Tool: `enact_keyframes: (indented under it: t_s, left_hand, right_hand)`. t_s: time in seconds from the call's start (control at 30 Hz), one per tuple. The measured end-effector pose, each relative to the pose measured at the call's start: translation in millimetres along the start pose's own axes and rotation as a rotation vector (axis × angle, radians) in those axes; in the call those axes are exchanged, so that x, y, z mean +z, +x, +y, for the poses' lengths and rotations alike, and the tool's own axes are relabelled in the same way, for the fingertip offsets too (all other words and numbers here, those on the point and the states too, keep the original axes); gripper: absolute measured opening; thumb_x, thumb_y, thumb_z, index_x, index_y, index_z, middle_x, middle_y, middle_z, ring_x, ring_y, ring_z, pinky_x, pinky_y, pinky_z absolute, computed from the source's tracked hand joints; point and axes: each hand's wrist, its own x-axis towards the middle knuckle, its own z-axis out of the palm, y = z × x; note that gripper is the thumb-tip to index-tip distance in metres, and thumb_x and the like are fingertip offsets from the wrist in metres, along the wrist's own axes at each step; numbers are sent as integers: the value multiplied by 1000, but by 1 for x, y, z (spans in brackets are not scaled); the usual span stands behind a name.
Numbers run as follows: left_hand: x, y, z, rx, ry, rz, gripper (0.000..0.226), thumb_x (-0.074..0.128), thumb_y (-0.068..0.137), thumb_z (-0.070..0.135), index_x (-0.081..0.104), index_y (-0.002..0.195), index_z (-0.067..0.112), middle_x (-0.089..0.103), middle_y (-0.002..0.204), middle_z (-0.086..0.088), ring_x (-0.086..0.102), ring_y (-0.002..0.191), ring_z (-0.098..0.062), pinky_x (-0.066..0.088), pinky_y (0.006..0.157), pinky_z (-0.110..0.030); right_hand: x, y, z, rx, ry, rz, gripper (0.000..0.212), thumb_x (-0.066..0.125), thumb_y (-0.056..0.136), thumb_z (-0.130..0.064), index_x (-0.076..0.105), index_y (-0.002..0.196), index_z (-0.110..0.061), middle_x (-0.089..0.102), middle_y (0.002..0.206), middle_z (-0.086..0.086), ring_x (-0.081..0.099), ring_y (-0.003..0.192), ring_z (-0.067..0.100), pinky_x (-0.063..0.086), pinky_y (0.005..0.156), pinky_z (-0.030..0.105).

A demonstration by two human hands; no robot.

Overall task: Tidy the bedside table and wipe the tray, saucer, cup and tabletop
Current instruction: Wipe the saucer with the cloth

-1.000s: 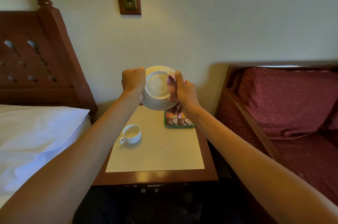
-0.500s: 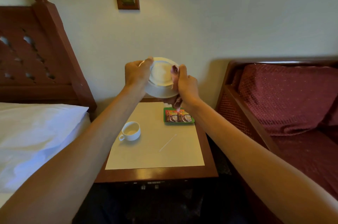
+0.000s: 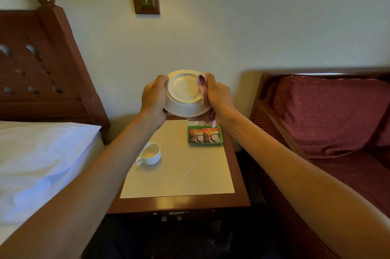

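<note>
While the left hand (image 3: 154,98) holds, the saucer (image 3: 184,94) has tilted underside-out.

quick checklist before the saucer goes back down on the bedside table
1. Saucer held firmly: ok, left hand grips its edge.
2. Cloth on the saucer: ok, right hand presses it to the right rim.
3. Saucer wiped clean: cannot tell.
4. Free spot on the tabletop: ok, open in the middle.
5. Cup out of the way: ok, standing at the left.
6. Stir stick cleared: not ok, lies loose on the tabletop.
</note>
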Motion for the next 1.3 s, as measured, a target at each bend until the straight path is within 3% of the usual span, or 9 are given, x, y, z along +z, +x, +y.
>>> enact_keyframes:
  t_s: [0.17, 0.33, 0.5, 0.7, 0.9, 1.0, 1.1, 1.2, 1.3]
  left_hand:
    - [-15, 13, 9, -218, 178, -424, 27, 64, 88, 44, 69, 97, 19, 70, 85, -4, 68, 76, -22, 56, 72, -35]
    - [4, 7, 7, -68, 212, -214, 22, 70, 88, 29, 67, 79, 10, 67, 70, -6, 61, 63, -24, 49, 61, -29]
    - [21, 19, 12, 141, 63, 218, 24, 62, 87, 28, 50, 75, 11, 39, 76, -10, 36, 71, -20, 29, 62, -36]
    - [12, 13, 15, 61, 297, -110, 39, 64, 89, 21, 42, 57, 18, 39, 60, -6, 36, 55, -20, 28, 55, -29]
    - [23, 4, 1, 199, 87, 183, 33, 50, 90, 20, 32, 63, 19, 28, 65, -1, 28, 63, -20, 20, 56, -32]
    - [6, 5, 7, -45, -35, -148, 16, 58, 90, 32, 58, 84, 17, 57, 74, -2, 55, 70, -22, 45, 60, -27]
    - [-6, 7, 7, -237, 68, -375, 43, 67, 82, 52, 65, 105, 16, 69, 93, -7, 68, 82, -24, 56, 71, -34]
    - [0, 3, -7, -246, 171, -322, 27, 69, 89, 37, 70, 93, 10, 72, 89, -9, 68, 72, -22, 55, 70, -31]
    - [12, 4, -14, -81, 137, -84, 18, 73, 87, 25, 68, 80, 10, 67, 80, -8, 62, 65, -22, 49, 66, -32]
  right_hand:
    - [-26, 7, -12, 5, -191, -211, 40, 62, 89, -49, 64, 80, -10, 62, 67, 9, 61, 50, 25, 49, 49, 32]
    - [-22, 6, -17, -19, -119, -193, 33, 65, 89, -43, 68, 72, -15, 64, 68, 3, 59, 58, 18, 47, 55, 28]
    - [9, 0, -1, 28, 183, 132, 36, 48, 94, -42, 66, 88, -12, 64, 77, 5, 60, 65, 19, 43, 45, 22]
    - [-12, 10, -7, 136, 45, 2, 32, 59, 88, -42, 70, 83, -13, 67, 74, 5, 63, 77, 26, 49, 66, 36]
    - [8, -12, 10, 31, 203, 144, 47, 42, 95, -46, 63, 72, -11, 60, 58, 4, 60, 55, 26, 45, 44, 28]
    - [-20, 1, -5, 54, 34, -41, 48, 54, 93, -50, 63, 75, -7, 62, 65, 9, 62, 54, 29, 40, 33, 23]
    - [-38, 5, -10, 64, -196, -242, 53, 55, 95, -52, 64, 74, -4, 62, 51, 8, 57, 35, 18, 37, 29, 19]
    - [-33, 1, -7, 43, -270, -283, 47, 58, 96, -46, 65, 68, -10, 62, 49, 0, 56, 37, 11, 40, 37, 18]
    - [-12, 0, 14, 25, -97, -40, 42, 53, 95, -43, 63, 65, -15, 62, 60, 2, 57, 58, 22, 43, 53, 28]
